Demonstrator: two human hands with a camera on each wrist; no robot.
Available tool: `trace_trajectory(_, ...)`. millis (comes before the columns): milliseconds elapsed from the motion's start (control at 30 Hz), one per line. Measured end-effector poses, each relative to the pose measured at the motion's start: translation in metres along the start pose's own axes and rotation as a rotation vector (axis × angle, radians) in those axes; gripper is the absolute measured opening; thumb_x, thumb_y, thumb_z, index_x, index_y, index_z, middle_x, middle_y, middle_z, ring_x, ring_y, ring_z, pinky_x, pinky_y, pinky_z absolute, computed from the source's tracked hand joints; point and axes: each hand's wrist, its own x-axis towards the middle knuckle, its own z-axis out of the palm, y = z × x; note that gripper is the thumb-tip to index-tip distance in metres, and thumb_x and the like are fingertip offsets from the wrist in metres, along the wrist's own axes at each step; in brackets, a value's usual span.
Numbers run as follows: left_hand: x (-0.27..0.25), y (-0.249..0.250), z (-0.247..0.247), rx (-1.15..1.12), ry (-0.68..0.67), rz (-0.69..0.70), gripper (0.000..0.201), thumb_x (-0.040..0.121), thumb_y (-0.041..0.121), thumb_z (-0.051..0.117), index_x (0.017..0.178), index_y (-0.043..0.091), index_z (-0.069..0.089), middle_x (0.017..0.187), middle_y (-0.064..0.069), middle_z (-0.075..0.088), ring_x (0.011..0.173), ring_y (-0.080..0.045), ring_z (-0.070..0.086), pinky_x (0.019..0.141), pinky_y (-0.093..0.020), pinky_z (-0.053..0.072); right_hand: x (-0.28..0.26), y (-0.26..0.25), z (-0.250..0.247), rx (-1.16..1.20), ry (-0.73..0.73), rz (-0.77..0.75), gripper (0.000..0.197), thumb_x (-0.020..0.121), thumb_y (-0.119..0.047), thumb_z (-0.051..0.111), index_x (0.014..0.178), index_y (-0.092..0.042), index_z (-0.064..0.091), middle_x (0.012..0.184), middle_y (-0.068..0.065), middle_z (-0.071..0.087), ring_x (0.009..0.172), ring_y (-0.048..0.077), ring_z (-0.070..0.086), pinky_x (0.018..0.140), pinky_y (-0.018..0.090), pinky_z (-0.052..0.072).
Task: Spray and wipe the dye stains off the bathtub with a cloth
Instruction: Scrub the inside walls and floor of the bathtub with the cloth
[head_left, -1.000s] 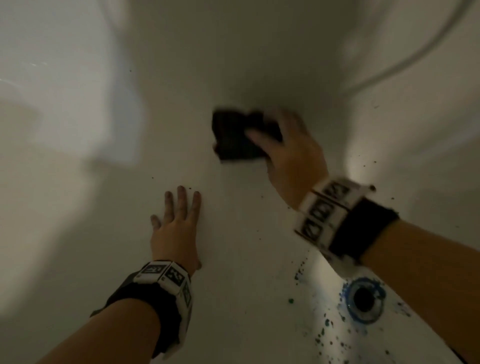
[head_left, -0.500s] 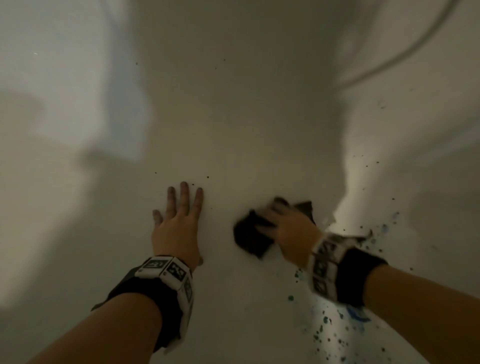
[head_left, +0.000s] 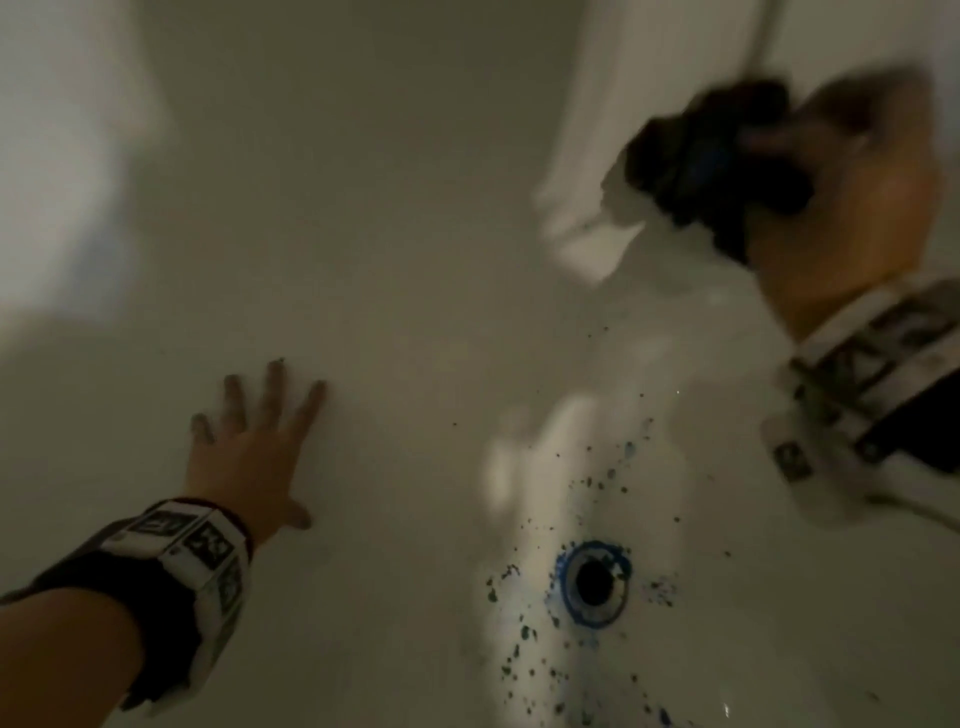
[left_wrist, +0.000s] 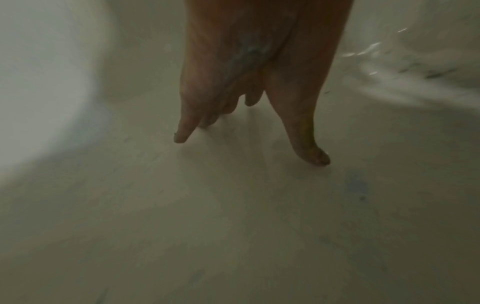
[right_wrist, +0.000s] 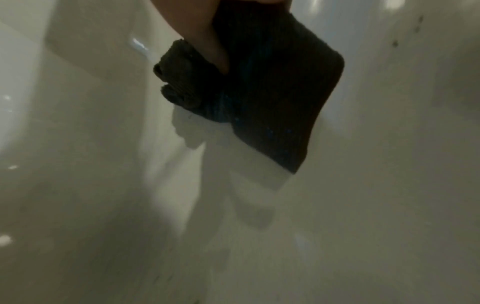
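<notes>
Your left hand (head_left: 249, 457) lies flat on the bathtub (head_left: 395, 218) floor, fingers straight and spread, bracing you and gripping nothing. Leave it planted there; it gives you the leverage to press harder with the other arm.

To the right of that hand and nearer you, blue-green dye stains (head_left: 524, 631) speckle the floor around the drain (head_left: 592, 582), whose rim is ringed in blue. These look like the bulk of the work still left.

Further right and up, your right hand (head_left: 852, 208) clutches the dark cloth (head_left: 711, 161), bunched against the tub wall well above the drain. I cannot tell through the blur whether it is touching the wall. For a good wipe, I'd flatten the cloth so more of it meets the surface, bear down, and draw overlapping strokes toward the drain rather than scattering the dye outward.

The head view alone shows the drain and where the specks sit relative to both hands. The right wrist view shows what it cannot: the cloth (right_wrist: 262, 86) is folded thick, with blue smears already on its face, so turning to a clean side may help. The left wrist view shows a bluish smudge on your palm (left_wrist: 249, 53).
</notes>
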Motion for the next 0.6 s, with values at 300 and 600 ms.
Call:
trace_trajectory(300, 0.007, 0.054, 0.009, 0.068, -0.021, 0.127, 0.11, 0.082, 0.024, 0.069, 0.145, 0.027, -0.021, 0.151, -0.004, -0.032, 0.139, -0.039, -0.021, 0.114, -0.054, 0.013, -0.023, 0.007, 0.06, 0.322, -0.054, 0.244, 0.023, 0.084, -0.01, 0.049, 0.08, -0.033, 0.048, 0.09, 0.0, 0.05, 0.077, 0.007, 0.053, 0.072, 0.022, 0.045)
trace_trajectory(600, 0.012, 0.054, 0.011, 0.076, -0.008, 0.112, 0.108, 0.083, 0.018, 0.066, 0.146, 0.028, -0.021, 0.151, -0.005, -0.032, 0.138, -0.041, -0.022, 0.113, -0.056, 0.012, -0.131, 0.03, 0.126, -0.438, -0.937, 0.005, 0.04, 0.096, -0.031, 0.04, 0.126, -0.007, 0.051, 0.133, 0.012, 0.041, 0.118, 0.029, 0.041, 0.1, 0.035, 0.033)
